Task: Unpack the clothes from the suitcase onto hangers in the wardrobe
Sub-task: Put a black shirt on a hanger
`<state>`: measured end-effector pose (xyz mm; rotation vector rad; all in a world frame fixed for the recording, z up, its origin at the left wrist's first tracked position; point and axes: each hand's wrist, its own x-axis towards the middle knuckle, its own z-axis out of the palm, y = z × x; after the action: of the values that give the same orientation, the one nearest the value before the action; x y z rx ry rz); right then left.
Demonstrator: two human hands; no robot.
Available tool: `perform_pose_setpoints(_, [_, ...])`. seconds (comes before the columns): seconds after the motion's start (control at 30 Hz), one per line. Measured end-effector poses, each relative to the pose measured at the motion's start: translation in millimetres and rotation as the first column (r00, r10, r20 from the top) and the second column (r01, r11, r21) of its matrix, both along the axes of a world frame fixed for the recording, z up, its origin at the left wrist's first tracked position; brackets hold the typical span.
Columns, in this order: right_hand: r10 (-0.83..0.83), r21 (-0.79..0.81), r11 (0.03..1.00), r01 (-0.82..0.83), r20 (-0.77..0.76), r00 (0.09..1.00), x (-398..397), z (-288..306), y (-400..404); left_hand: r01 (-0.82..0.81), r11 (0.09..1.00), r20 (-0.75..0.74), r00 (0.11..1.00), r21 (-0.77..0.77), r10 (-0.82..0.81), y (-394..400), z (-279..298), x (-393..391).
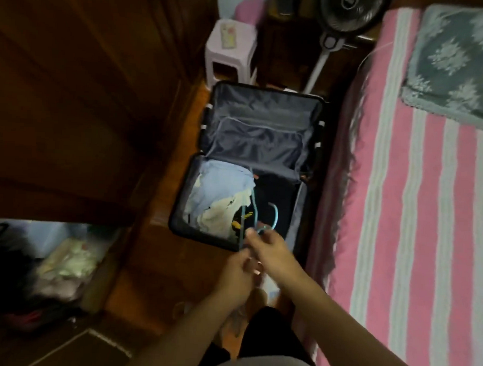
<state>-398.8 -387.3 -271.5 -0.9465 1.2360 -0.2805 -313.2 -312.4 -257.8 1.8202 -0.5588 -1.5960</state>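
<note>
Wardrobe contents [59, 264] blurred; fan [350, 11] cut off by top edge.

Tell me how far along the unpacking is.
Early to midway, judging by the suitcase: its right side is bare, but folded clothes still fill the left. In hand: the right hand and left hand hold blue hangers. No garment is on a hanger yet.

I have one wide-angle view, worn on the head and tilted steeply down and forward. It looks from standing height onto the open dark hard-shell suitcase [249, 166] on the wooden floor, with the pink-and-white striped bed [414, 216] along its right edge.
</note>
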Motion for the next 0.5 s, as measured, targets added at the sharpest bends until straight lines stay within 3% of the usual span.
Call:
perform_pose_setpoints(0.1, [-0.211, 0.029, 0.976, 0.216, -0.115, 0.971, -36.6, -21.2, -37.7, 0.221, 0.974, 0.058, 0.973, 0.048, -0.224, -36.0, -27.7, -34.3])
perform_pose_setpoints(0.17, [-0.338, -0.002, 0.940, 0.342, -0.166, 0.927, -64.6, -49.7, -57.0, 0.407, 0.906, 0.085, 0.905, 0.113, -0.417, -55.2, -55.6, -46.5])
perform_pose_setpoints(0.23, [-0.441, 0.004, 0.893, 0.450, -0.194, 0.876, -87.5, -84.9, -71.3, 0.492, 0.850, 0.093, 0.853, 0.186, -0.514, -70.6, -88.0, -47.7])
perform_pose_setpoints(0.3, [-0.486, 0.039, 0.861, 0.508, -0.232, 0.843, -103.4, -132.9, -81.2, 0.517, 0.809, 0.126, 0.816, 0.278, -0.565, -79.3, -147.4, -40.4])
perform_pose_setpoints(0.5, [-0.530, 0.051, 0.806, 0.589, -0.380, 0.758, -113.9, -293.9, -73.3, 0.584, 0.633, 0.280, 0.583, 0.508, -0.762, -82.4, -388.5, 29.3])
